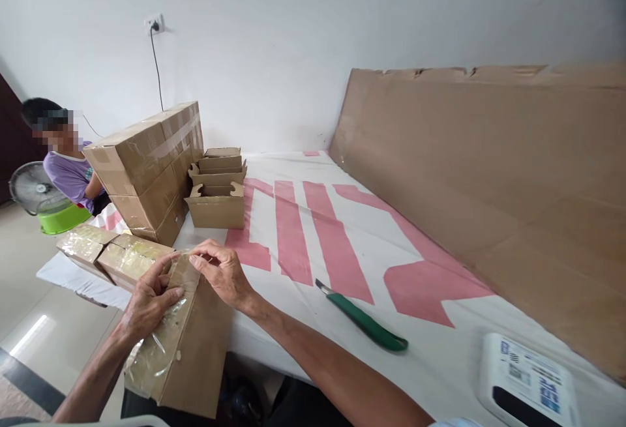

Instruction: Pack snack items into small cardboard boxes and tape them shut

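Observation:
A cardboard box (198, 342) stands tilted close to me at the table's front edge, with wrinkled clear tape (154, 355) along its top. My left hand (151, 300) grips the box's upper left side, its thumb lying over the taped top. At the far end of the box, my right hand (225, 274) pinches the clear tape between thumb and forefinger. Its other fingers are curled. To the right of my right hand lies a knife with a green handle (369, 323), its short blade pointing away from me.
Stacked cardboard boxes (147, 166) stand at the back left, beside several open boxes (215, 208). Two taped boxes (130, 257) lie nearer. A large cardboard sheet (469, 173) leans on the wall at right. A white device (528, 381) lies front right. A person (73, 166) sits beside a fan (36, 189).

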`<state>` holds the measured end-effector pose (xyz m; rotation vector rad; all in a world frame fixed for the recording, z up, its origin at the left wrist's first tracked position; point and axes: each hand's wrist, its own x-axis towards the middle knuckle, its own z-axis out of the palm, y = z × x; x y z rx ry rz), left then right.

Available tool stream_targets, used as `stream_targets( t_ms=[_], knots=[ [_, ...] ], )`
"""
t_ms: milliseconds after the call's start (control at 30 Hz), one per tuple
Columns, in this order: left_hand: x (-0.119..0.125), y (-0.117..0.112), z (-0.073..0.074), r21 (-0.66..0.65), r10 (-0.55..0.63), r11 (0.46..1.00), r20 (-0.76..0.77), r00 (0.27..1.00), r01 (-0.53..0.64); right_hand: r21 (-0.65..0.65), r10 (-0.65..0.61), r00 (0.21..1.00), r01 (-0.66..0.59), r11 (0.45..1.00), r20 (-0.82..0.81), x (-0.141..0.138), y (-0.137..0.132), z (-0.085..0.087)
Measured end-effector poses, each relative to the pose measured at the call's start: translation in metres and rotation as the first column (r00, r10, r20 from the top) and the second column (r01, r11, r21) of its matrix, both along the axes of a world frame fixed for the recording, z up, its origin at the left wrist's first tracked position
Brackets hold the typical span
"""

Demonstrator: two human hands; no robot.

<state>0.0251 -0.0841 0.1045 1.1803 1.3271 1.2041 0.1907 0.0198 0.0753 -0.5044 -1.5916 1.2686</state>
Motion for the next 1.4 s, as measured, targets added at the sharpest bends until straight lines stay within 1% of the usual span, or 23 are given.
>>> stream_targets(
  t_ms=[100,167,333,500,700,767,867,933,1000,1100,1167,1267,1400],
  knots=[
    [-0.001,-0.001,-0.001,-0.002,0.013,1.000,-0.005,1.000,-0.013,0.055,-0.048,0.999,0.049,0.997,-0.015,-0.002,0.000,0.004],
    [-0.002,-0.002,-0.002,0.001,0.020,1.000,0.001,1.000,-0.020,0.066,-0.055,0.998,0.057,0.996,-0.033,-0.003,0.002,0.007],
    [0.000,-0.003,-0.004,0.031,0.006,0.999,0.039,0.999,-0.007,-0.044,-0.011,1.000,0.011,0.999,-0.022,-0.007,0.009,0.017],
    [0.000,-0.004,-0.004,0.027,-0.009,1.000,0.042,0.999,0.008,-0.097,0.022,0.998,-0.027,0.995,-0.051,-0.011,0.013,0.020],
    [0.000,-0.005,-0.006,-0.018,-0.050,0.999,0.040,0.998,0.050,-0.083,0.047,0.999,-0.049,0.995,-0.022,-0.006,0.016,0.027],
    [0.000,-0.005,-0.006,-0.038,-0.040,0.998,0.049,0.998,0.042,-0.088,0.050,0.999,-0.051,0.995,-0.017,-0.001,0.020,0.031],
    [-0.001,-0.007,-0.003,-0.037,-0.010,0.999,0.024,1.000,0.011,-0.110,0.134,0.991,-0.132,0.985,0.012,0.006,0.026,0.035],
    [-0.001,-0.007,0.001,-0.027,0.002,1.000,-0.024,1.000,-0.002,-0.125,0.224,0.973,-0.215,0.969,0.059,0.010,0.026,0.037],
    [-0.001,-0.007,0.006,-0.019,0.017,1.000,-0.077,0.997,-0.019,-0.125,0.280,0.952,-0.265,0.956,0.122,0.012,0.023,0.038],
    [0.000,-0.005,0.010,-0.018,0.033,0.999,-0.121,0.992,-0.035,-0.109,0.314,0.923,-0.297,0.949,0.222,0.013,0.016,0.042],
    [0.000,-0.003,0.009,-0.019,0.041,0.999,-0.134,0.990,-0.044,-0.109,0.336,0.906,-0.318,0.942,0.256,0.013,0.013,0.044],
    [0.000,-0.001,0.006,-0.003,0.058,0.998,-0.160,0.985,-0.060,-0.112,0.361,0.895,-0.343,0.932,0.261,0.012,0.011,0.047],
    [-0.001,0.000,0.003,0.010,0.042,0.999,-0.156,0.987,-0.041,-0.110,0.341,0.915,-0.324,0.940,0.216,0.010,0.012,0.044]
  ],
)
